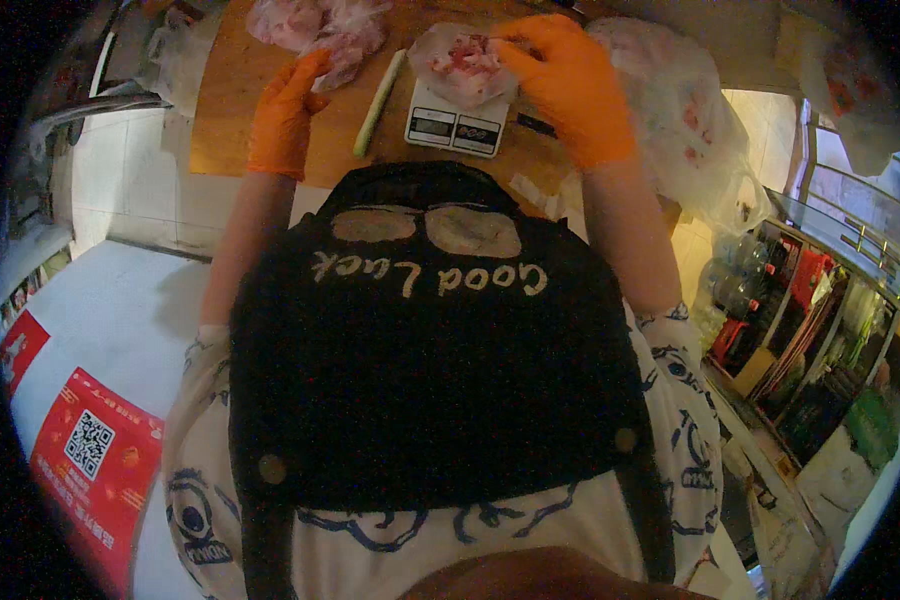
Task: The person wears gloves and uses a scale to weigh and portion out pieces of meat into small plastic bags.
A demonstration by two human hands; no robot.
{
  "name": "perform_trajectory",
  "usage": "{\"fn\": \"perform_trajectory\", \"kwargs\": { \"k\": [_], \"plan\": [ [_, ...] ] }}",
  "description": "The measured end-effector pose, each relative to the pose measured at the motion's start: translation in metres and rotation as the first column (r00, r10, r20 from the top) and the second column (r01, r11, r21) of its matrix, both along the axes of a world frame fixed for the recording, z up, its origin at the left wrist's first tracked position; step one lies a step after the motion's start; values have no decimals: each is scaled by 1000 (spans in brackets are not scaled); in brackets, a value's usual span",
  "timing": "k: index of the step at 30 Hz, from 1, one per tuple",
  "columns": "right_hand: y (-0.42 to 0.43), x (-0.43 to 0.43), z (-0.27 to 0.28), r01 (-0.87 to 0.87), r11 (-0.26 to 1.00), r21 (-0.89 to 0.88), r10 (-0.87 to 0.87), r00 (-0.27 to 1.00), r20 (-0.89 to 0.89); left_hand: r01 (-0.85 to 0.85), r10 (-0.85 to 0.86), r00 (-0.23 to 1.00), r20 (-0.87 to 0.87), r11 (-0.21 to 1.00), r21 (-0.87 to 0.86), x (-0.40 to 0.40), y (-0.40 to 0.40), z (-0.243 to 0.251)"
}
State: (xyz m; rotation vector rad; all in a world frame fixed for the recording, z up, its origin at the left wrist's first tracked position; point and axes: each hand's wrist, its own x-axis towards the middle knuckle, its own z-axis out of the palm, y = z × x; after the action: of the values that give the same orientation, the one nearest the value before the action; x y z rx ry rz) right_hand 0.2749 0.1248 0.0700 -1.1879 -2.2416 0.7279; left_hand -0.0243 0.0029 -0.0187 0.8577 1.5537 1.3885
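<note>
My left hand point(289, 112), in an orange glove, has its fingertips closed on the lower edge of a clear plastic bag point(349, 37) with pink contents. On a white digital kitchen scale point(457, 139) rests an open plastic bag point(431, 56) holding pieces of raw red and pale meat point(472, 60). My right hand point(570, 82), also gloved in orange, reaches to the right side of that bag, thumb and fingertips against the meat or the plastic. Whether it grips a piece is unclear. A long pale-green stick-like thing point(380, 105) lies left of the scale.
A large white plastic bag point(667, 112) with reddish contents stands right of the wooden board point(225, 135). Another pink-filled bag point(285, 22) lies at the far left. Crates with bottles point(739, 274) are low at right. A white surface point(150, 300) with red printed sheets is at left.
</note>
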Motion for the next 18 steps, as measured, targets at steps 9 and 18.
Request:
{"fn": "perform_trajectory", "kwargs": {
  "k": [9,18],
  "plan": [
    [10,-56,-57,-229,973,-21,173,665,726,-81,92,992,90,989,-123,3,-14,13],
    [50,-27,-62,-134,871,-473,170,985,34,-66,74,992,104,994,-84,-18,-39,-17]
  ]
}}
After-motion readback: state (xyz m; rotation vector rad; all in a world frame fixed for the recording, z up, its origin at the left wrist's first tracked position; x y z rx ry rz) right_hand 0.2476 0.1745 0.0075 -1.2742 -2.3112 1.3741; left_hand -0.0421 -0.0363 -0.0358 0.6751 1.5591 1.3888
